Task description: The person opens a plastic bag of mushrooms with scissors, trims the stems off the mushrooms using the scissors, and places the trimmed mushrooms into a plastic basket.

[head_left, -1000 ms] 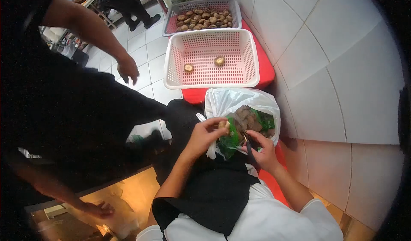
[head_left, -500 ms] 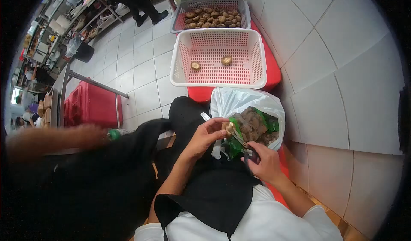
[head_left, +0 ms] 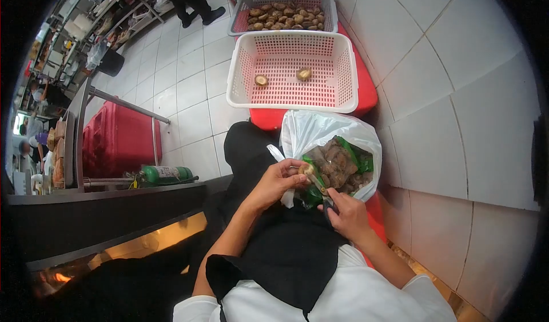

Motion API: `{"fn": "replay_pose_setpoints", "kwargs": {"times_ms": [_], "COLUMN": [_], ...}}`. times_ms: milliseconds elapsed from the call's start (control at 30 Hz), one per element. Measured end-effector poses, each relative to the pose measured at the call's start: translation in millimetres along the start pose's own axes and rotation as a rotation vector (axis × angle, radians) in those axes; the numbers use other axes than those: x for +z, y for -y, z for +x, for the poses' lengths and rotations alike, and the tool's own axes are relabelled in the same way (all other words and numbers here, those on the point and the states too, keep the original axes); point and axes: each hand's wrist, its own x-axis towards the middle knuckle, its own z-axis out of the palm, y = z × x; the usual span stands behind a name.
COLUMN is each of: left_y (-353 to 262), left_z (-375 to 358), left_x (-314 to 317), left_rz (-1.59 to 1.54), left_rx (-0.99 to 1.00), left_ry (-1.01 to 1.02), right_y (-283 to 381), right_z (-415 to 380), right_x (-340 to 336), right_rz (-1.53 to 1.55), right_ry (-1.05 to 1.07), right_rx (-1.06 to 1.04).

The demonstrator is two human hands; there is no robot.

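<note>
My left hand (head_left: 274, 183) pinches a mushroom (head_left: 306, 170) between thumb and fingers, with its pale stem toward my right hand. In my right hand (head_left: 349, 214) is a pair of scissors (head_left: 323, 191) with dark handles, its blades right at the stem. Both hands are over the near edge of an open white plastic bag (head_left: 303, 128). Inside that bag, clear and green packaging (head_left: 337, 161) holds more brownish mushrooms. Beyond it, two mushrooms, one on the left (head_left: 261, 80) and one on the right (head_left: 303, 74), lie in a white perforated basket (head_left: 291, 106).
A grey basket (head_left: 237, 22) of mushrooms (head_left: 286, 18) stands behind the white one. Red surface (head_left: 369, 96) shows under the baskets. To the right rises a tiled wall (head_left: 429, 122). At left are a metal-framed table, a red bin (head_left: 120, 136) and a green cylinder (head_left: 166, 174). A person's legs (head_left: 186, 2) stand farther back.
Another person's arm and dark clothing at the left have left the view, uncovering the green cylinder and a dark counter. My hands stay at the mushroom, the scissors blades looking closer together.
</note>
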Motion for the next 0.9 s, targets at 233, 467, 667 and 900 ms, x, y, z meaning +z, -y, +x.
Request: {"fn": "replay_pose_setpoints", "kwargs": {"times_ms": [233,467,667,900], "left_y": [5.1,-0.7,1.5,-10.0], "left_z": [4.3,2.7,1.5,-5.6], "left_x": [5.0,8.7,10.5,19.8], "left_rz": [0.153,0.215,0.294,0.450], "left_rx": [0.085,0.102,0.117,0.170], "left_ry": [-0.032,-0.020,-0.045,-0.146], "right_y": [-5.1,-3.7,-3.1,1.9], "right_z": [1.6,-3.6,-5.1,0.5], "right_x": [5.8,-12.1,-3.9,-8.0], "right_rz": [0.282,0.409,0.676,1.157], "right_ry": [0.034,0.179,0.203,0.338], "right_rx": [0.153,0.307,0.452,0.728]}}
